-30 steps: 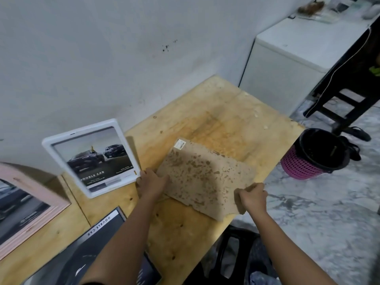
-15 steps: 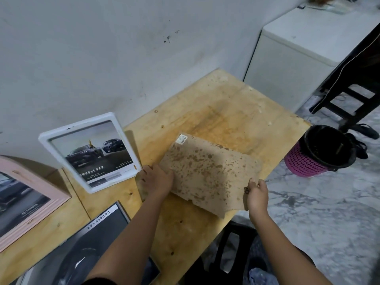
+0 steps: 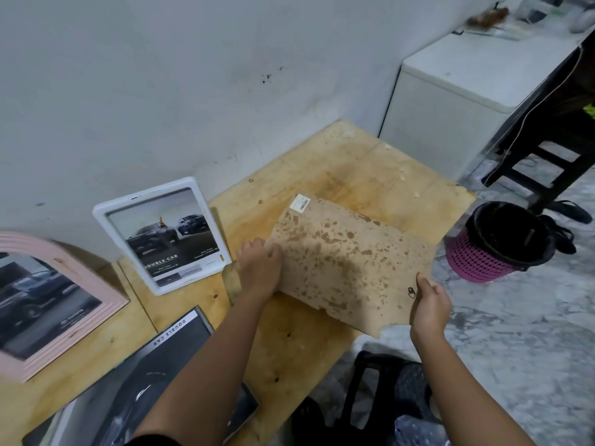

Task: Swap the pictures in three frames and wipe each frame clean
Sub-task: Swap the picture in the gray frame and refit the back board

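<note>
While we've got the stained brown backing board (image 3: 347, 265) in both hands, it's held over the right side of the table (image 3: 354, 156), plain side up. Its near corner sticks out past the table edge. Our left hand (image 3: 257, 272) has its fingers curled over the board's short edge at 9 o'clock. Our right hand (image 3: 429, 304) pinches the opposite corner at about 4 o'clock, thumb on top, right by a little metal hanger (image 3: 411, 292). The long axis runs roughly 10 to 4 o'clock, so basically hand to hand.

What the next move hinges on, we reckon: the white frame (image 3: 145, 198) leaning on the wall is just beside the left hand, at 9 to 10 o'clock from the board. The loose dark print (image 3: 154, 375) lies flat at 7 o'clock. Both are off to the left, so the left hand is the nearer one either way. The pink frame (image 3: 111, 296) is further out, around 8 to 9 o'clock.

Readable stuff: "DOUBLE CAB" on the white frame's car picture and again along the dark print's edge. The pink frame's picture looks like it says TOYOTA, but it's blurry. The white sticker (image 3: 300, 202) on the board's far corner is too small to read.
</note>
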